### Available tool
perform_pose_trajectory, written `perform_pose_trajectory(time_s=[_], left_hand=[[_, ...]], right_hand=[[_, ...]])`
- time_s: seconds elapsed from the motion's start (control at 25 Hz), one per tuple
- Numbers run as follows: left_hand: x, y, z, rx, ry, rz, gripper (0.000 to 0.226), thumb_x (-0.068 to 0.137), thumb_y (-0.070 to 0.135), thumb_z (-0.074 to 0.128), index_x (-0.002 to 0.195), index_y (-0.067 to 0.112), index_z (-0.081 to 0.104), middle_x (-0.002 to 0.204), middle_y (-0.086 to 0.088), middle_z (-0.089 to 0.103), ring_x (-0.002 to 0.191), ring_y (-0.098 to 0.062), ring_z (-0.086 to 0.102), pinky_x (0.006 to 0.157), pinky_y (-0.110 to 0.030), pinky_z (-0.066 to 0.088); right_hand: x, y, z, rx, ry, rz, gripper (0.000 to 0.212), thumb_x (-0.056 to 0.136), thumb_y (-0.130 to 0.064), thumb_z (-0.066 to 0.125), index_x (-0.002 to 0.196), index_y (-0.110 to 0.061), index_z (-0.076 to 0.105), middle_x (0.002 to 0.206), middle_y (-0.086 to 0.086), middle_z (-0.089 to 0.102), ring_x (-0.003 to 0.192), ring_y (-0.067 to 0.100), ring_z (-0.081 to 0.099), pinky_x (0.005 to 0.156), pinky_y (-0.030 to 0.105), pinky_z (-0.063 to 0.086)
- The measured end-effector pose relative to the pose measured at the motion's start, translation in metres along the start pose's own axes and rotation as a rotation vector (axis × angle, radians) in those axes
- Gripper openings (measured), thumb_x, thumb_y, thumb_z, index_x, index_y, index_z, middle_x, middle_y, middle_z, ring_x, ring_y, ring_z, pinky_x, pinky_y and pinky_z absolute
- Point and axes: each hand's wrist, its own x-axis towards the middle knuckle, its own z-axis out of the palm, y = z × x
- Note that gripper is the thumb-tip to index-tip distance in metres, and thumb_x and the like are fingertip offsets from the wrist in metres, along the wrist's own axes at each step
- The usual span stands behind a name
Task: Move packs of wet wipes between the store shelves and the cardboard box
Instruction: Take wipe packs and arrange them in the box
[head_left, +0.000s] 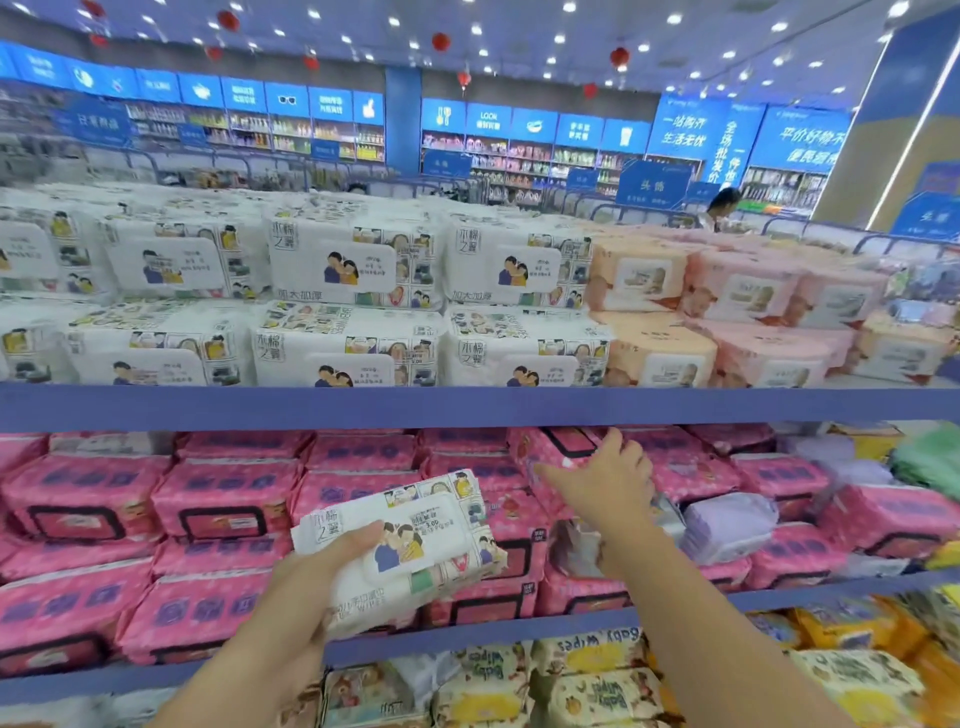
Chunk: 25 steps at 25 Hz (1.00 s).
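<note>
While the left hand (306, 592) curls its thumb and fingers round one end of a white pack of wipes (410, 540), holding it tilted in front of the middle shelf, the right hand (605, 486) reaches further in with its fingers straight and spread. The right hand lies against a tilted pink pack (545, 452) at the top of the stack, and I cannot tell whether it grips it. The held pack has a cartoon of two people on its lid, Chinese characters at its corner and a small price reading 3.00. Behind both hands the middle shelf (675, 605) is crowded with rows of pink packs (228, 499) with dark-rimmed lids, and a pale purple pack (727, 525) lies just right of the right wrist. On the top shelf (467, 405), whose edge is blue-violet, stand matching white packs (353, 265) printed 加大加厚, with peach and pink packs (649, 280) beside them to the right. Below, on the bottom level, yellow packs (597, 644) read "Baby Wipes". The room beyond is a large store with blue wall signs, one reading LOOK (488, 117) and a standing one 头饰 (652, 187). Small white ceiling lights and red lanterns (440, 41) hang above, and a person (722, 205) stands among the far aisles.
</note>
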Motion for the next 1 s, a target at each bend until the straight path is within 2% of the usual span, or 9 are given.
perform_pose_trajectory(time_s=[0.16, 0.32, 0.4, 0.52, 0.64, 0.72, 0.8, 0.84, 1.0], left_hand=[[0.014, 0.012, 0.006, 0.066, 0.022, 0.026, 0.048, 0.070, 0.029, 0.081, 0.111, 0.005, 0.077, 0.105, -0.014, 0.079, 0.085, -0.033, 0.078, 0.054, -0.030, 0.060], [0.011, 0.020, -0.001, 0.091, 0.027, 0.034, 0.048, 0.073, 0.028, 0.080, 0.116, 0.006, 0.075, 0.106, -0.013, 0.079, 0.094, -0.035, 0.077, 0.077, -0.040, 0.062], [0.002, 0.020, -0.013, 0.103, 0.021, 0.033, 0.048, 0.072, 0.027, 0.081, 0.115, 0.006, 0.075, 0.105, -0.013, 0.079, 0.090, -0.032, 0.078, 0.069, -0.037, 0.063], [-0.021, 0.018, -0.044, 0.137, 0.007, 0.052, 0.041, 0.073, 0.026, 0.081, 0.110, 0.009, 0.077, 0.104, -0.012, 0.080, 0.082, -0.028, 0.079, 0.062, -0.032, 0.059], [-0.052, 0.011, -0.107, 0.131, -0.028, 0.010, 0.029, 0.079, 0.026, 0.079, 0.100, 0.007, 0.080, 0.101, -0.015, 0.080, 0.078, -0.029, 0.076, 0.054, -0.027, 0.058], [-0.072, 0.000, -0.166, 0.175, -0.021, -0.046, 0.048, 0.066, 0.037, 0.088, 0.105, 0.010, 0.080, 0.107, -0.012, 0.079, 0.097, -0.033, 0.073, 0.073, -0.037, 0.062], [-0.090, -0.011, -0.237, 0.217, 0.014, -0.057, 0.061, 0.058, 0.042, 0.095, 0.112, 0.017, 0.078, 0.113, -0.002, 0.079, 0.111, -0.028, 0.071, 0.101, -0.051, 0.051], [-0.098, -0.021, -0.270, 0.225, 0.040, -0.053, 0.065, 0.058, 0.044, 0.096, 0.114, 0.018, 0.077, 0.116, -0.001, 0.078, 0.113, -0.026, 0.071, 0.107, -0.054, 0.047], [-0.136, -0.078, -0.397, 0.247, 0.167, -0.132, 0.092, 0.049, 0.050, 0.100, 0.130, 0.019, 0.067, 0.123, -0.003, 0.075, 0.114, -0.027, 0.071, 0.104, -0.054, 0.049]], right_hand=[[0.041, -0.007, 0.007, -0.046, -0.167, 0.053, 0.130, 0.063, -0.078, 0.071, 0.156, -0.007, 0.014, 0.155, 0.024, 0.030, 0.142, 0.045, 0.032, 0.113, 0.056, 0.036], [0.011, 0.000, 0.002, -0.012, -0.124, -0.009, 0.107, 0.064, -0.063, 0.074, 0.145, -0.006, 0.034, 0.141, 0.021, 0.045, 0.129, 0.042, 0.045, 0.101, 0.053, 0.047], [-0.026, 0.008, 0.000, 0.045, -0.104, -0.080, 0.088, 0.059, -0.062, 0.073, 0.125, -0.011, 0.047, 0.120, 0.013, 0.055, 0.107, 0.033, 0.055, 0.083, 0.046, 0.053], [-0.095, 0.019, 0.006, 0.181, -0.126, -0.182, 0.064, 0.055, -0.062, 0.075, 0.102, -0.026, 0.051, 0.097, -0.001, 0.059, 0.082, 0.020, 0.059, 0.067, 0.043, 0.055], [-0.172, 0.020, 0.026, 0.217, -0.143, -0.250, 0.072, 0.057, -0.064, 0.079, 0.116, -0.034, 0.052, 0.102, -0.011, 0.059, 0.089, 0.013, 0.060, 0.074, 0.039, 0.055], [-0.227, 0.013, 0.052, 0.135, -0.163, -0.287, 0.078, 0.058, -0.065, 0.078, 0.125, -0.041, 0.046, 0.107, -0.013, 0.055, 0.097, 0.013, 0.056, 0.080, 0.036, 0.052], [-0.281, -0.006, 0.092, 0.106, -0.159, -0.304, 0.084, 0.056, -0.068, 0.077, 0.129, -0.041, 0.045, 0.108, -0.013, 0.053, 0.098, 0.014, 0.054, 0.081, 0.036, 0.051], [-0.304, -0.015, 0.112, 0.107, -0.169, -0.305, 0.087, 0.055, -0.070, 0.075, 0.131, -0.039, 0.047, 0.107, -0.012, 0.053, 0.098, 0.015, 0.054, 0.081, 0.037, 0.052], [-0.391, -0.031, 0.210, 0.053, -0.302, -0.323, 0.088, 0.059, -0.064, 0.076, 0.135, -0.032, 0.046, 0.108, -0.010, 0.049, 0.104, 0.018, 0.051, 0.084, 0.037, 0.047]])
